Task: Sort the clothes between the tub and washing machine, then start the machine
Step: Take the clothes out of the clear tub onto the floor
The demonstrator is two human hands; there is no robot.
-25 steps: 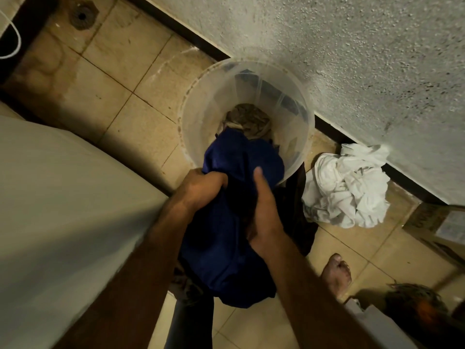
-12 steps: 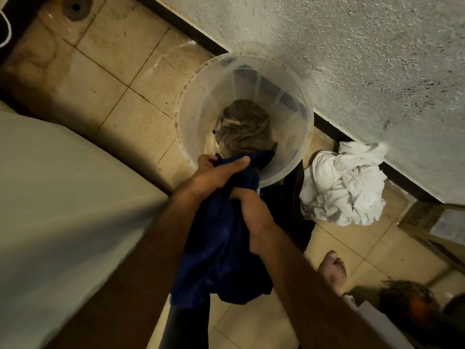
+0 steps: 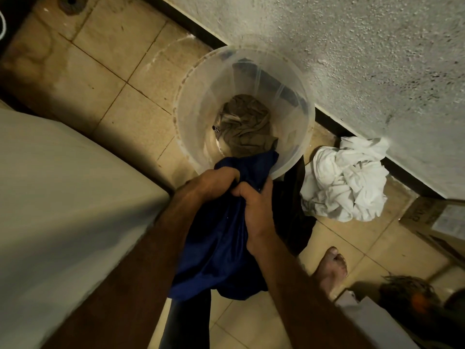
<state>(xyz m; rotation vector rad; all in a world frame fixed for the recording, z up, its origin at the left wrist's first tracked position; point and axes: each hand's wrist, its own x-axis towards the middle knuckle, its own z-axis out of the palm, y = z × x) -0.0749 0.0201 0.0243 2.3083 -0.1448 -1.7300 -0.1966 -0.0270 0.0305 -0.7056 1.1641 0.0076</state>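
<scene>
A clear plastic tub [image 3: 196, 102] stands on the tiled floor against the wall, with a crumpled brown garment [image 3: 245, 124] at its bottom. Just in front of its near rim, my left hand [image 3: 211, 183] and my right hand [image 3: 256, 212] both grip a dark blue garment [image 3: 221, 250]. The blue cloth hangs down below my hands, and its top edge overlaps the tub's near rim. The white washing machine [image 3: 63, 210] fills the left side of the view; only its flat top shows.
A heap of white clothes [image 3: 347, 180] lies on the floor right of the tub, with dark cloth [image 3: 292, 215] beside it. A cardboard box [image 3: 437, 217] sits at the right edge. My bare foot [image 3: 332, 268] stands on the tiles. A floor drain [image 3: 71, 2] is at top left.
The blue garment has come up and toward me out of the tub, uncovering the brown garment inside. My hands have closed together on the bunched blue cloth.
</scene>
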